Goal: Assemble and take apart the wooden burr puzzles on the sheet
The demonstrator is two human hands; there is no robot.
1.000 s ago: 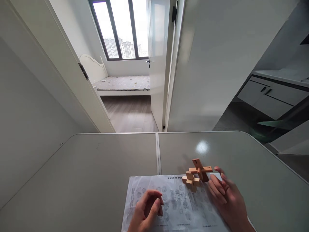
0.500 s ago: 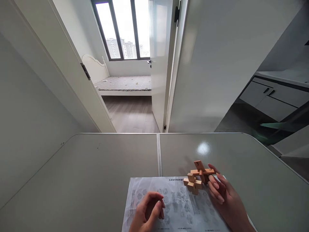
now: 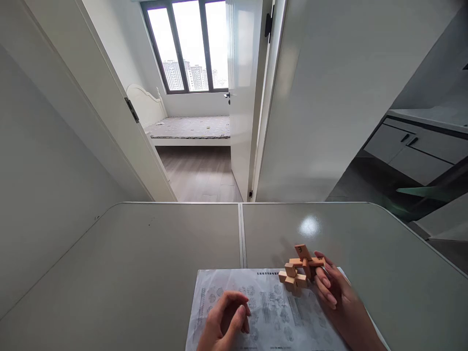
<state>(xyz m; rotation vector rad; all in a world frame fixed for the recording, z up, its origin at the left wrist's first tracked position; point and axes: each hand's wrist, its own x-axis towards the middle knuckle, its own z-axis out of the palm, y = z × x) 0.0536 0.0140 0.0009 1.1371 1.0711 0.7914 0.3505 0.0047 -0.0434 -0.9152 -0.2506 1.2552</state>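
My right hand [image 3: 338, 297] is at the right side of a reddish-brown wooden burr puzzle [image 3: 306, 262], its thumb and fingers closed about one end. Crossed bars make up this puzzle, with dark markings on some ends. Right in front of it sits a smaller, paler wooden burr puzzle [image 3: 292, 279], which the right hand does not appear to hold. My left hand [image 3: 226, 319] rests loosely curled on a printed sheet [image 3: 265, 321], a gap showing between thumb and fingers, and nothing in it. Small diagrams and text cover the sheet.
The grey table [image 3: 120, 273] has a metal seam [image 3: 241, 229] across its middle. Past its far edge, a door [image 3: 243, 97] stands ajar beside a room with a bed [image 3: 193, 127] and a window. White cabinets [image 3: 409, 146] are at the far right.
My right hand's fingers have shifted slightly at the end of the reddish-brown puzzle. The whole view has moved down a little; the left hand keeps its pose.
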